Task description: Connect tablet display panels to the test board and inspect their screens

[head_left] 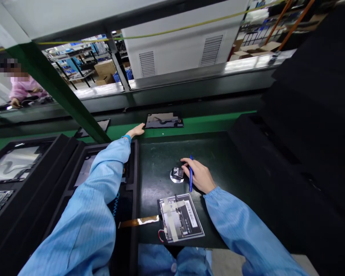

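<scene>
My left hand point(136, 130) reaches far forward, its fingers closed at the left edge of a dark tablet panel point(164, 121) that lies on the green strip. In my right hand point(199, 174) is a blue pen-like stick point(191, 174), held between the fingers over the dark worktop. Just left of its fingertips sits a small black and silver piece point(177, 173) on a round, shiny base. Nearer to me lies an opened tablet assembly point(181, 218) with a battery label, pale tape strips and a red and white wire. An orange flex cable point(139, 221) sticks out from its left side.
Black foam trays point(135, 172) with tablet parts stand at the left, under my left sleeve. A green post point(60, 92) rises there. Dark stacked foam point(310, 115) fills the right side. A person in pink point(25, 86) sits beyond the line at far left.
</scene>
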A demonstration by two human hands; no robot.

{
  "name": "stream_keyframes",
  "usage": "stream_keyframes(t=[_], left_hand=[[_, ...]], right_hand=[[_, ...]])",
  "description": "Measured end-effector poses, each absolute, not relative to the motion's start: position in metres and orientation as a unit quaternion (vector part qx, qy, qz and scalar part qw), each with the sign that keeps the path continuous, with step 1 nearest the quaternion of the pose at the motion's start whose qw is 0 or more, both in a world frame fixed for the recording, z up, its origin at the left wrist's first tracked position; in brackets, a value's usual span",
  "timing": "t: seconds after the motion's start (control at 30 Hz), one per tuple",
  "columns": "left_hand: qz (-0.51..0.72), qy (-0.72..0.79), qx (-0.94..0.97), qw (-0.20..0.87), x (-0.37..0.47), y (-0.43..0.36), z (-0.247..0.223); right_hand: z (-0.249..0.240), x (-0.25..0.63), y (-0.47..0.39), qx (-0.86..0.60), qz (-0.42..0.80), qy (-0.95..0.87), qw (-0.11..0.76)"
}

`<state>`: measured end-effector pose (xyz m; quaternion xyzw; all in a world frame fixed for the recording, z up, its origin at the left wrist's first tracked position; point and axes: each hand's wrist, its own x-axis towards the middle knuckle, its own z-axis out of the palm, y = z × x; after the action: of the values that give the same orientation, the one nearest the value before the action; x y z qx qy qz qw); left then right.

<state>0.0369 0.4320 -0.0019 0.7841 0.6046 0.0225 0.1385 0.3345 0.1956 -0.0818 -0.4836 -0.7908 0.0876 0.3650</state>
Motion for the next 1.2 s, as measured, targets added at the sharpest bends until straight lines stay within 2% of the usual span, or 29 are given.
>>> stream_keyframes(t=[0.13, 0.23, 0.4, 0.47, 0.57, 0.7, 0.77, 0.87, 0.9, 1.03, 1.2], left_hand=[[-0.024, 0.585, 0.803, 0.114, 0.046, 0.407, 0.023], [-0.063, 0.563, 0.816, 0.112, 0.028, 0.368, 0.063], [-0.123, 0.532, 0.826, 0.143, -0.038, 0.237, 0.144], [-0.140, 0.517, 0.839, 0.094, -0.061, 0.170, 0.156], [-0.133, 0.507, 0.849, 0.067, -0.091, 0.076, 0.130], [-0.119, 0.540, 0.821, 0.141, -0.119, 0.001, 0.047], [-0.089, 0.566, 0.803, 0.161, -0.121, -0.005, 0.013], [-0.022, 0.569, 0.806, 0.164, -0.115, 0.017, -0.008], [-0.005, 0.563, 0.810, 0.163, -0.113, 0.029, -0.008], [-0.020, 0.540, 0.821, 0.182, -0.113, 0.070, 0.013], [-0.054, 0.479, 0.825, 0.294, -0.117, 0.081, 0.059]], right_hand=[[-0.081, 0.337, 0.194, -0.485, 0.093, -0.788, 0.368], [-0.083, 0.338, 0.192, -0.486, 0.103, -0.781, 0.378], [-0.093, 0.335, 0.189, -0.488, 0.137, -0.753, 0.420], [-0.096, 0.335, 0.188, -0.488, 0.149, -0.738, 0.442], [-0.092, 0.341, 0.180, -0.486, 0.147, -0.720, 0.473], [-0.074, 0.343, 0.154, -0.461, 0.104, -0.769, 0.430], [-0.065, 0.328, 0.137, -0.422, 0.085, -0.811, 0.397], [-0.053, 0.287, 0.114, -0.336, 0.148, -0.862, 0.350], [-0.050, 0.273, 0.109, -0.310, 0.194, -0.881, 0.302], [-0.039, 0.245, 0.098, -0.269, 0.335, -0.881, 0.196], [-0.039, 0.254, 0.095, -0.297, 0.427, -0.835, 0.178]])
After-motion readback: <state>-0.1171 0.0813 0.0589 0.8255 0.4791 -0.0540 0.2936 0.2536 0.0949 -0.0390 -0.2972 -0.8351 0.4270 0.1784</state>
